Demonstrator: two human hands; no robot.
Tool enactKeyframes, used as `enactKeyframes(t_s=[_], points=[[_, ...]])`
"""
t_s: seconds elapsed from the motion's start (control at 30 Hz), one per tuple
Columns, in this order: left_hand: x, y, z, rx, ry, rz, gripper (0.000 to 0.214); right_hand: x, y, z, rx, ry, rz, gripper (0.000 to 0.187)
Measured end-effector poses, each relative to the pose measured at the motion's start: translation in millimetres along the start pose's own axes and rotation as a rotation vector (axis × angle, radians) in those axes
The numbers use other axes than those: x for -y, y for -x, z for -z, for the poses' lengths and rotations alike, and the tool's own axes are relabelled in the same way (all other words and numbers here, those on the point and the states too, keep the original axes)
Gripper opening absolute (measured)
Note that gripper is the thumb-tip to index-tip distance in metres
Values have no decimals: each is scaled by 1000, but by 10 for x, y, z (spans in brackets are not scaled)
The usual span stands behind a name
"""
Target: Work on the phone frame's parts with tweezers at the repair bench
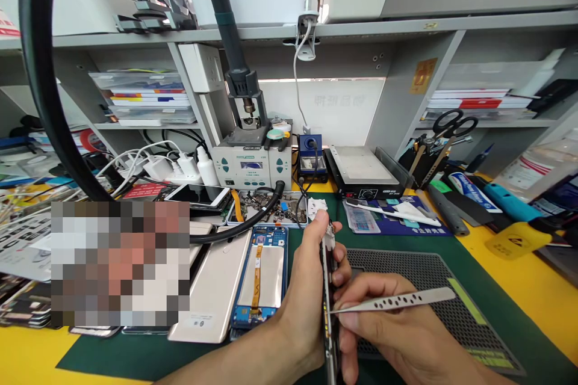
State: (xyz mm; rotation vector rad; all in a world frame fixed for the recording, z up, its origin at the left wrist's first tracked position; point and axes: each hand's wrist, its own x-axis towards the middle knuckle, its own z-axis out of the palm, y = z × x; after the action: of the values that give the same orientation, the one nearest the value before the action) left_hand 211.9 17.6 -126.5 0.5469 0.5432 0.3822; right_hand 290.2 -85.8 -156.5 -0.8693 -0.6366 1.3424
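My left hand (301, 289) is closed round a thin phone (329, 307) that stands on its long edge, seen nearly edge-on. My right hand (388, 331) pinches silver metal tweezers (397, 301); their tip touches the phone's edge just above the middle. Both hands hover over a dark perforated mat (433, 283) on the green bench mat (487, 289).
Left of my hands lie an opened blue phone frame (262, 277) and a gold back cover (217, 295). Behind them are a parts tray (271, 207), a hot-air station (253, 162) with its black hose, a heating plate (361, 171), scissors (447, 132) and tools at the right.
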Motion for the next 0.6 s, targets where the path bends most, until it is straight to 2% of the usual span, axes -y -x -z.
enactKeyframes(t_s=[0.1,0.3,0.6], points=[[-10,-14,-10,-52,62,41,52,9,-4,-18,-21,8,-4,14],[-4,-43,-15,-107,23,-33,49,51,-13,-52,-36,34,15,16],[-26,-22,-37,-49,-30,-48,48,76,4,-44,-34,17,24,16]])
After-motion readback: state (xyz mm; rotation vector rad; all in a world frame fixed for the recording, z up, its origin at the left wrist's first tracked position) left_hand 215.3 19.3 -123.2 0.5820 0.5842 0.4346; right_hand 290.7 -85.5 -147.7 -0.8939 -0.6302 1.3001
